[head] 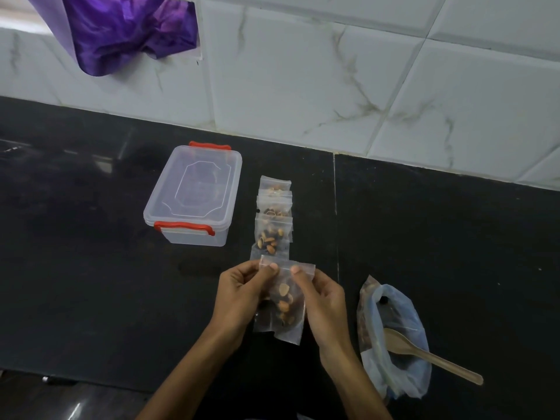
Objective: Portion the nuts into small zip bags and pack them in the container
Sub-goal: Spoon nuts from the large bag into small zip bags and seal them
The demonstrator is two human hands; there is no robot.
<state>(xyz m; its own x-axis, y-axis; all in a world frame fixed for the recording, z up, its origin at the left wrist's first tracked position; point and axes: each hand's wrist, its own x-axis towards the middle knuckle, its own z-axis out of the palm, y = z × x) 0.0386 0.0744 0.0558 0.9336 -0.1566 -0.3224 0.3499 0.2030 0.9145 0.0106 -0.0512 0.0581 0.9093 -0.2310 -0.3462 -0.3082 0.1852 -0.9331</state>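
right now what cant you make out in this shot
Head view only:
- Whether the held zip bag is sealed: thumbs of the left hand and right hand cover its strip.
- How many nuts remain in the large plastic bag: cloudy folds and the wooden spoon hide them.
- Container contents: frosted lid.

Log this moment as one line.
step: sealing zip bag | left hand: pinching top | right hand: pinching top | filled bags: on counter | container: lid shut | spoon: in nut bag

Both forearms reach forward, left hand [239, 291] and right hand [322, 295] close together, thumbs and fingers pinching.
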